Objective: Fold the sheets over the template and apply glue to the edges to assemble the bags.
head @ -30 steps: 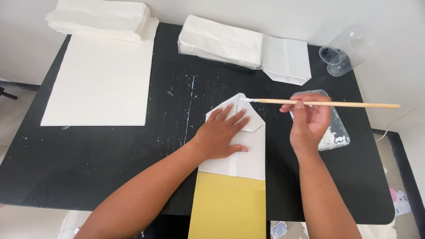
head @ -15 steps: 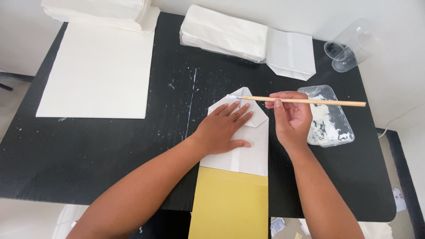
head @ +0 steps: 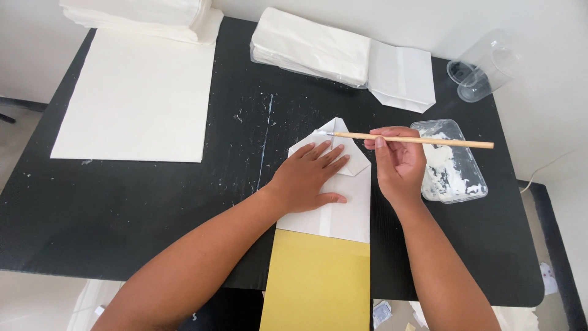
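A white paper bag [head: 346, 208] with its end folded into a point lies on the black table [head: 153, 202], over a yellow sheet [head: 318, 282]. My left hand [head: 309, 178] lies flat on the folded end, fingers spread. My right hand [head: 398, 162] grips a thin wooden brush [head: 422, 140] held level, its white-tipped end touching the top of the fold. A clear plastic tray of white paste [head: 450, 162] sits just right of that hand.
A large white sheet [head: 138, 98] lies at the left, with a stack of white paper [head: 147, 15] behind it. Folded white bags [head: 343, 58] are piled at the back centre. A clear plastic cup [head: 484, 67] lies tipped at the back right.
My right hand has carried the brush leftward from over the paste tray, so its tip now reaches the top of the fold. My left hand has stayed on the bag.
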